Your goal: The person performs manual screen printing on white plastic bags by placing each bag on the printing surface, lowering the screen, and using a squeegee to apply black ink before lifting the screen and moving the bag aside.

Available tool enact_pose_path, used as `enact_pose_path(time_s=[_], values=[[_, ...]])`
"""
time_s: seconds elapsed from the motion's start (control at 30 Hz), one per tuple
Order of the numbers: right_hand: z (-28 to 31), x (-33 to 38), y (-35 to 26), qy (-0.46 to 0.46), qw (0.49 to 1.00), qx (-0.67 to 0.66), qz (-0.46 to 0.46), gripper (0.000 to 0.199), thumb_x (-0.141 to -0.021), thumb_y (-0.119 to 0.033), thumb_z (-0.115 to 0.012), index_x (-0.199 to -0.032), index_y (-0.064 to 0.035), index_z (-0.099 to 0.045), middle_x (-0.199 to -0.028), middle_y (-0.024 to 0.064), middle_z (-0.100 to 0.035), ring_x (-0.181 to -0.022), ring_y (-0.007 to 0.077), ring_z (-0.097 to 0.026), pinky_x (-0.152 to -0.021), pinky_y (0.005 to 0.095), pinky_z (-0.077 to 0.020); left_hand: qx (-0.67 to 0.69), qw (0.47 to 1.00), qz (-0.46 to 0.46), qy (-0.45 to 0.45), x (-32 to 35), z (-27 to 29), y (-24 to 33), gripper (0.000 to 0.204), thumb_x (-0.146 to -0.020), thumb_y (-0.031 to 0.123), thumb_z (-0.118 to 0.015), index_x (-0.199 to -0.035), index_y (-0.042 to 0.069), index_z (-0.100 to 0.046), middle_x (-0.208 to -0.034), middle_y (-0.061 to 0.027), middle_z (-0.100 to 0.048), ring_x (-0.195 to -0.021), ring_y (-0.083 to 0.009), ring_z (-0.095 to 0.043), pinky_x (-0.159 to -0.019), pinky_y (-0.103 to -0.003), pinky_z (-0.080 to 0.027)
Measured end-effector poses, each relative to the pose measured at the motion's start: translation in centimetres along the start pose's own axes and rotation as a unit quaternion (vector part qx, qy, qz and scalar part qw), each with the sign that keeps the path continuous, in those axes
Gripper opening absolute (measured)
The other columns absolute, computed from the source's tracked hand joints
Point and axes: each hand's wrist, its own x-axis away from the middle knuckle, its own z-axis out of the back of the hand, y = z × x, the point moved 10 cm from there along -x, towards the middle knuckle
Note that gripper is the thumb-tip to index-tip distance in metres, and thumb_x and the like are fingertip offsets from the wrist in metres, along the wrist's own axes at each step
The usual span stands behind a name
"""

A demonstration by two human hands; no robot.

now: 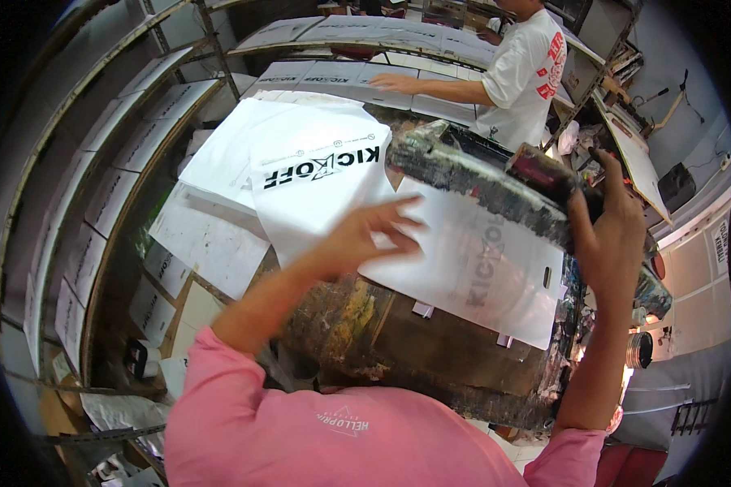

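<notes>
My left hand (pixel 375 235) hovers with fingers apart over the left edge of a white plastic bag (pixel 430 219). The bag lies flat on the stained printing table, a punched handle slot at its right end and faint grey lettering across it. My right hand (pixel 613 223) is closed round the near right end of an ink-crusted screen printing frame (pixel 479 191), tilted up above the bag's far side. A dark reddish block (pixel 536 169), perhaps a squeegee, rests on the frame beside that hand. Left of the bag, printed white bags (pixel 300 203) with black lettering lie piled.
Racks of printed bags (pixel 110 199) line the left wall, and more bags (pixel 333 75) lie on shelves at the back. A co-worker in a white shirt (pixel 524 69) reaches over those shelves. The worn table (pixel 333 333) carries ink stains and small paper scraps. Cans (pixel 640 349) stand at right.
</notes>
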Motion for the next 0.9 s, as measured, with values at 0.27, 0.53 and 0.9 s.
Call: enact_pose_path(time_s=[0.27, 0.53, 0.9], values=[[-9.5, 14.8, -1.5, -0.315, 0.944, -0.016, 0.094, 0.044, -0.088, -0.032, -0.073, -0.124, -0.0080, -0.068, -0.117, 0.0182, -0.063, -0.110, 0.0366, -0.058, -0.096, 0.0500, -0.0437, 0.516, 0.849, 0.058, 0.101, 11.6, -10.6, -5.4, 0.105, -0.092, 0.081, -0.041, -0.149, -0.006, -0.032, -0.148, -0.0288, -0.046, -0.136, -0.0424, -0.050, -0.118, -0.054, -0.040], [-18.2, 24.7, -0.5, -0.339, 0.930, -0.126, 0.062, 0.040, -0.081, -0.031, -0.079, -0.114, -0.0086, -0.068, -0.099, 0.0081, -0.062, -0.095, 0.0317, -0.061, -0.073, 0.0446, -0.0530, 0.483, 0.833, 0.205, 0.175, 14.7, -12.7, -18.6, 0.101, -0.093, 0.081, -0.040, -0.147, -0.004, -0.035, -0.141, -0.0264, -0.052, -0.130, -0.0392, -0.055, -0.114, -0.054, -0.043], [-28.3, 14.0, 5.2, -0.205, 0.967, -0.087, 0.120, 0.035, -0.080, -0.029, -0.080, -0.104, -0.0106, -0.062, -0.093, 0.0084, -0.058, -0.092, 0.0310, -0.061, -0.072, 0.0443, -0.0538, 0.458, 0.848, 0.197, 0.177, 15.6, -12.5, -19.6, 0.105, -0.090, 0.085, -0.036, -0.141, -0.006, -0.038, -0.140, -0.0244, -0.052, -0.131, -0.0371, -0.055, -0.115, -0.059, -0.041]])
